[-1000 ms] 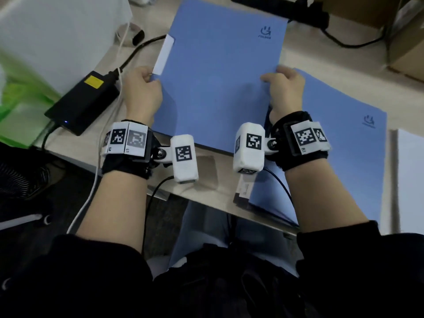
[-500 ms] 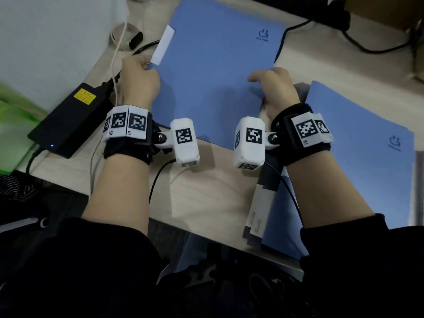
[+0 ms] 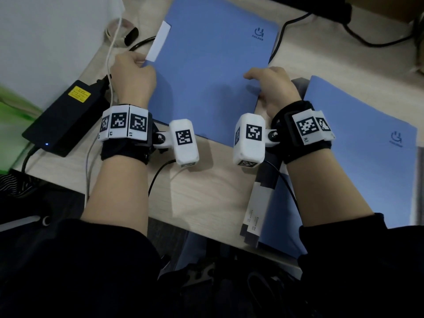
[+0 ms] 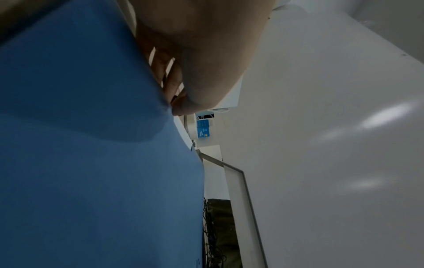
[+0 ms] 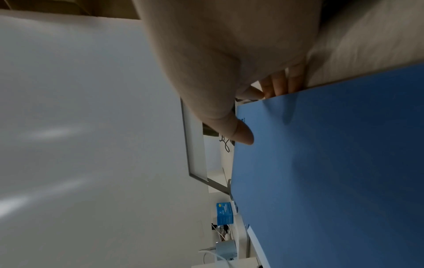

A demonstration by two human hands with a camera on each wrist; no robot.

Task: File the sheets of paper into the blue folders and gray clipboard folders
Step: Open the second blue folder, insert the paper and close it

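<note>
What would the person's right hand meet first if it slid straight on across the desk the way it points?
The right hand grips a blue folder and points away from the body. Straight on lies bare desk, then probably the black cable beside the folder's far corner; depth is unclear.

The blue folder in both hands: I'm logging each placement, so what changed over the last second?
The held blue folder has slid away from the person and off the second blue folder, so light wooden desk now shows between them. The left hand and right hand still grip its side edges. The black power adapter appears unmoved.
</note>
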